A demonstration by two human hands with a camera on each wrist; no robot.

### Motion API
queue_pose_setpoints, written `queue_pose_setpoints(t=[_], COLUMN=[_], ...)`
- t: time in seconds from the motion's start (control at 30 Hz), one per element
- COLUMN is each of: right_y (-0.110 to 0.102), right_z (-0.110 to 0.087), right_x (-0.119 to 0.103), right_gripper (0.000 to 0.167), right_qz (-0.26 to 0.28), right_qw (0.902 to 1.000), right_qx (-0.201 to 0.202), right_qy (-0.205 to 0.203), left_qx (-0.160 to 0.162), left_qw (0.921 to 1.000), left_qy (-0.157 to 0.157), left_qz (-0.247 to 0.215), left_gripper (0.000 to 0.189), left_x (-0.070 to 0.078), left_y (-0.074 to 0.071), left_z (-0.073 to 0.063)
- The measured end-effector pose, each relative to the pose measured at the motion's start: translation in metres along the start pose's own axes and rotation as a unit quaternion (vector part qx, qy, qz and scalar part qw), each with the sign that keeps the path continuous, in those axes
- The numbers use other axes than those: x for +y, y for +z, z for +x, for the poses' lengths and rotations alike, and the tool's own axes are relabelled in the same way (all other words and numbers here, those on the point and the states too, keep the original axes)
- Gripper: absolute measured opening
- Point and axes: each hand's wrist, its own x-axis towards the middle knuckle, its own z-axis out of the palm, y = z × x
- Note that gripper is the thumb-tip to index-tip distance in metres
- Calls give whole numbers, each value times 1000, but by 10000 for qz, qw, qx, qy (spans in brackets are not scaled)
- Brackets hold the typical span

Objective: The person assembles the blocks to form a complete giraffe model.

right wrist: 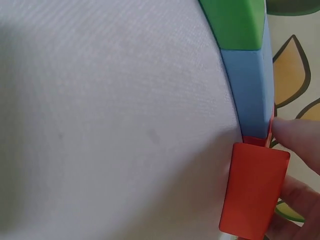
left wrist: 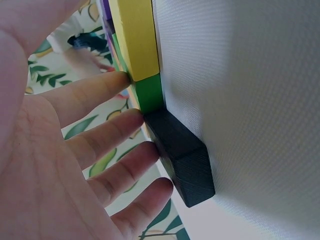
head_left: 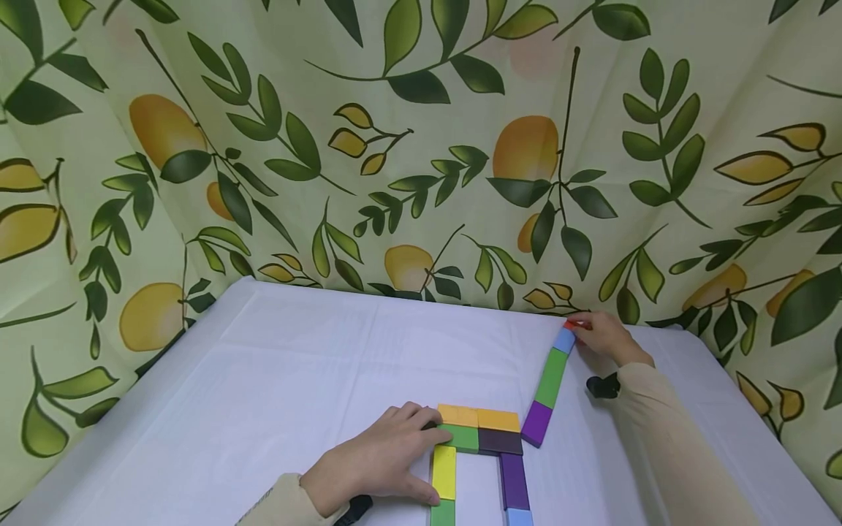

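My right hand (head_left: 605,337) pinches a red block (right wrist: 255,190) at the far end of a slanting row on the table's right side. This row has a light blue block (head_left: 563,340), a green block (head_left: 551,378) and a purple block (head_left: 536,424). More red shows just behind the held block in the right wrist view. With fingers spread, my left hand (head_left: 384,456) lies against the left side of a block frame. Its fingertips touch a black block (left wrist: 185,155) and the green block (left wrist: 149,94) beside it; a yellow block (left wrist: 135,40) adjoins them.
Orange blocks (head_left: 498,420) line the frame's far side, behind a dark block (head_left: 500,441). A purple block (head_left: 514,482) and a light blue block (head_left: 520,517) form its right side. The white-covered table (head_left: 296,365) ends at a leaf-patterned curtain (head_left: 421,161).
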Motion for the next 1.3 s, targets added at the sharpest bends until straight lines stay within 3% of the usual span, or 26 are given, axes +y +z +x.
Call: queue_pose_setpoints(t=[0.5,0.87,1.3], right_y=[2,-17,-2], right_z=[-5,-16,-15], right_x=[4,20,20], right_gripper=[43,74,76], right_qz=[285,327,319], right_qw=[9992,9967,9974], right_qx=[54,-731,-102], right_qy=[-258,-163,-641], left_qx=[67,-7,10], left_qw=[9999,10000,10000], left_qy=[70,41,59], left_qz=[53,75,-25], left_gripper=[69,69,70], left_x=[0,0,0], left_y=[2,-1,0], left_z=[2,1,1])
